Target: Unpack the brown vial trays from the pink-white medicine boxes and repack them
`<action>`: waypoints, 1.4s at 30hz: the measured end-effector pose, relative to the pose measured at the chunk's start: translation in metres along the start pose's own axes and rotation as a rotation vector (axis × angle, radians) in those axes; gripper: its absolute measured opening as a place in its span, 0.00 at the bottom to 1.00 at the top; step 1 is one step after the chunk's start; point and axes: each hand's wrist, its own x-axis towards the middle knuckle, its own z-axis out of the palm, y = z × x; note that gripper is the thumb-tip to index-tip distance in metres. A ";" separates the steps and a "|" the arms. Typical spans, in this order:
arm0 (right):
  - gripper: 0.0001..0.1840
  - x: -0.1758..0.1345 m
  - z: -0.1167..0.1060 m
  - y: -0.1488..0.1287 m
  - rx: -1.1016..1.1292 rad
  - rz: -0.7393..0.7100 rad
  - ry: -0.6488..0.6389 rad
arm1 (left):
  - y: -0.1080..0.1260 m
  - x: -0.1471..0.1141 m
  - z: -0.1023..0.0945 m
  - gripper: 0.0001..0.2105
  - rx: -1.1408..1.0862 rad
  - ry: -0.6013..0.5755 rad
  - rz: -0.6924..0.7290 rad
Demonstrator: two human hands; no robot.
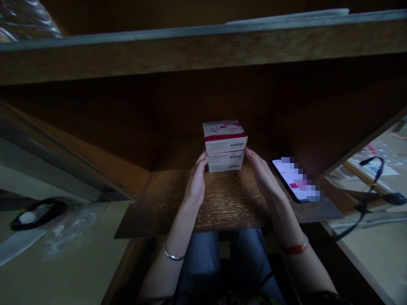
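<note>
A stack of small white-and-magenta cardboard boxes (225,145) stands on the brown wooden board in front of me. Small print and barcodes cover the near faces, and the top one shows a pink design. My left hand (197,180) presses along the stack's left side with its fingers straight. On the opposite side, my right hand (259,169) has its fingertips against the boxes, so the stack is held between both hands. The far ends of the fingers are partly hidden behind the boxes. A phone (294,180) with a lit, partly blurred screen lies right of my right hand.
The scratched wooden board (222,207) sits inside a dark wooden compartment, under a thick shelf edge (190,53). Clear plastic (28,19) lies on the shelf at upper left. A black cable (365,207) hangs at right. A black-rimmed basket (40,214) and plastic wrap are at lower left.
</note>
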 end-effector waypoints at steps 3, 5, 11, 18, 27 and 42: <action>0.20 -0.009 0.003 -0.008 -0.069 -0.014 0.073 | -0.001 -0.005 0.000 0.16 0.055 0.034 0.069; 0.18 -0.015 0.004 -0.013 -0.094 -0.050 0.110 | -0.001 -0.012 0.001 0.15 0.085 0.052 0.089; 0.14 -0.034 0.006 -0.014 0.191 0.023 0.208 | 0.000 -0.036 0.006 0.10 0.027 0.063 0.170; 0.19 -0.045 0.004 -0.018 0.413 0.217 0.176 | 0.006 -0.032 0.007 0.15 -0.161 0.109 -0.099; 0.17 -0.056 0.003 -0.022 0.353 0.143 0.168 | 0.007 -0.046 0.008 0.21 -0.096 0.036 -0.027; 0.31 -0.067 0.003 -0.024 0.248 0.138 0.096 | 0.012 -0.060 0.008 0.19 0.003 0.151 0.075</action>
